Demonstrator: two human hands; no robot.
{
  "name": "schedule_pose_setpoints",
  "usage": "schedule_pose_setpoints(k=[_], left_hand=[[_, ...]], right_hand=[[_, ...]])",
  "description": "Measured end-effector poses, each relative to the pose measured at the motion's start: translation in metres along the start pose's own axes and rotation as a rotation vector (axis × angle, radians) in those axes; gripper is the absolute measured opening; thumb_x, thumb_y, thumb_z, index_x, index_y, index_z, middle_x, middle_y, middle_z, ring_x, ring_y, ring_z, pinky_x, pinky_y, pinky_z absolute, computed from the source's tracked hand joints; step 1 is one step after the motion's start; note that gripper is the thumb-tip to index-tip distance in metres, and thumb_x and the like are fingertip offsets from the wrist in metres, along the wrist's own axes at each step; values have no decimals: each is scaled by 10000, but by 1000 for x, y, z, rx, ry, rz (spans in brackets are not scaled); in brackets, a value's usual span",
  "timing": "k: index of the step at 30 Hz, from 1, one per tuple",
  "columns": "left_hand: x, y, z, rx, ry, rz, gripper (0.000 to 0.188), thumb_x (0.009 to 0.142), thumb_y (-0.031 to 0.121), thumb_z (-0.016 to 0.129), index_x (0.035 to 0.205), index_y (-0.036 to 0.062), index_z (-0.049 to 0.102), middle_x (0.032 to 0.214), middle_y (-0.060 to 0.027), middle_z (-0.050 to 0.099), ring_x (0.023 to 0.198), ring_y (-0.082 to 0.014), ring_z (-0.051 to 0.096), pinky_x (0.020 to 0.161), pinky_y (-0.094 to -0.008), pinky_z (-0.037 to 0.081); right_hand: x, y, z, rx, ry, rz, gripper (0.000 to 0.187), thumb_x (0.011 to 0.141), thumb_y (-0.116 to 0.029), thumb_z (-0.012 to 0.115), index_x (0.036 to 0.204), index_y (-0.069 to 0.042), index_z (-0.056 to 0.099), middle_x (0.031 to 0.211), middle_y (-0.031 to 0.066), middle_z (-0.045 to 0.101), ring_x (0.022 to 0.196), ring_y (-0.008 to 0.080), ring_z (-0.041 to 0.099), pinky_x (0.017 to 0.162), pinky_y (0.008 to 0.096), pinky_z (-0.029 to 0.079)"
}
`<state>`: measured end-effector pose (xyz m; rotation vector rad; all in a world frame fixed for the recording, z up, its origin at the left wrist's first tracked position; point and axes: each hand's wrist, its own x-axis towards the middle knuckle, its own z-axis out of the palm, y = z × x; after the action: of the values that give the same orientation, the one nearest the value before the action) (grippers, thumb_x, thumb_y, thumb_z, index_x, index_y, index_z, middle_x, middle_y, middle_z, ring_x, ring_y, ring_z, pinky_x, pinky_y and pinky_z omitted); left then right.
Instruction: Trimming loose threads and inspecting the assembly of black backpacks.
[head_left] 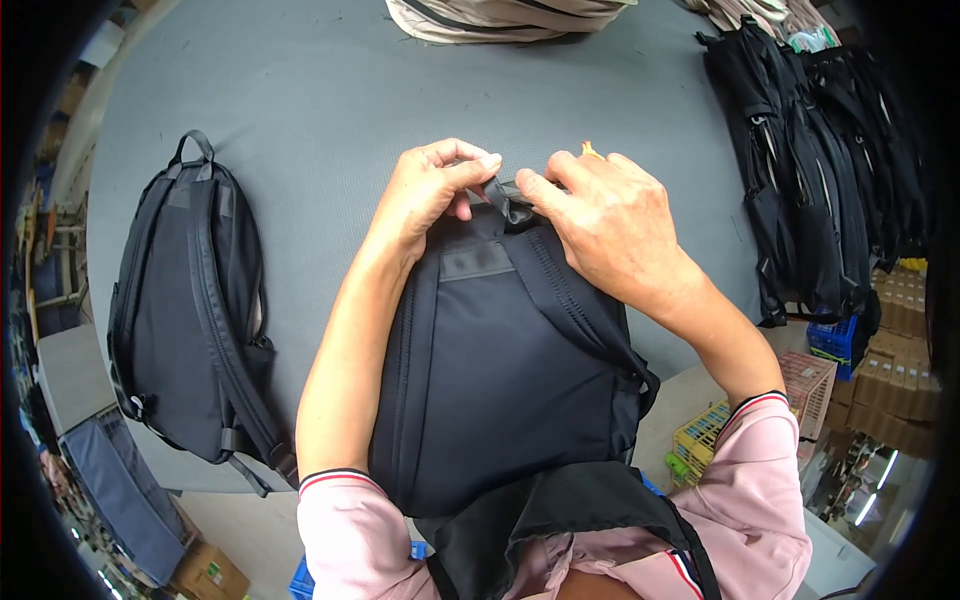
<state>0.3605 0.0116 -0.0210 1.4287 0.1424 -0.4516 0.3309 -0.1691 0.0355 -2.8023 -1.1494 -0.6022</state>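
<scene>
A black backpack (pixel 490 350) lies in front of me with its padded shoulder straps facing up. At its top edge, my left hand (pixel 432 188) pinches the short black carry handle (pixel 497 203) between thumb and fingers. Close beside it, my right hand (pixel 612 215) is closed, its thumb and forefinger by the same handle. A yellow end of a small tool, seemingly thread snips (pixel 590 150), pokes out past the right fingers; most of it is hidden in the hand.
Another black backpack (pixel 175 310) lies on the grey table (pixel 310 90) to the left. Several black bags (pixel 800 170) are piled at the right edge. A beige bag (pixel 500 22) sits at the far side. Beyond the table's right are a yellow crate (pixel 698 440) and cardboard boxes (pixel 893 385).
</scene>
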Motion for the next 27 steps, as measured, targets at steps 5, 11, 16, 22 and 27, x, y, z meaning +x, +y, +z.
schedule_pose_setpoints(k=[5, 11, 16, 22, 27], left_hand=[[0, -3, -4, -28, -55, -2, 184, 781, 220, 698, 814, 45, 651, 654, -24, 602, 448, -40, 434, 452, -170, 328], [3, -2, -9, -105, -164, -82, 174, 804, 188, 672, 848, 21, 661, 655, -34, 611, 425, -38, 402, 420, -165, 299], [5, -4, -8, -111, -164, -95, 185, 807, 176, 661, 882, 6, 656, 658, -37, 614, 421, -37, 390, 410, -164, 293], [6, -6, -9, -93, -170, -88, 185, 817, 152, 635, 918, -2, 649, 680, -39, 621, 432, -31, 393, 409, -160, 295], [4, -4, -8, -50, -190, -109, 257, 820, 157, 634, 1002, -24, 635, 707, -49, 629, 434, -31, 394, 410, -158, 300]], right_hand=[[5, 7, -3, 77, -70, -49, 149, 714, -98, 624, 862, -108, 604, 721, 26, 540, 645, 176, 574, 617, 325, 466], [-9, 34, 25, 992, -294, 227, 286, 732, -60, 692, 1010, -64, 627, 886, 29, 627, 776, 139, 605, 718, 244, 472], [1, 35, 27, 1003, -201, 286, 263, 747, 13, 658, 1006, -14, 620, 871, 36, 578, 771, 120, 562, 688, 246, 454], [28, 40, 38, 905, -311, -41, 219, 744, 24, 627, 951, -46, 612, 821, 97, 546, 775, 274, 562, 649, 360, 438], [34, 43, 36, 897, -413, -91, 206, 744, 30, 620, 931, -55, 610, 829, 93, 544, 792, 294, 557, 669, 391, 431]])
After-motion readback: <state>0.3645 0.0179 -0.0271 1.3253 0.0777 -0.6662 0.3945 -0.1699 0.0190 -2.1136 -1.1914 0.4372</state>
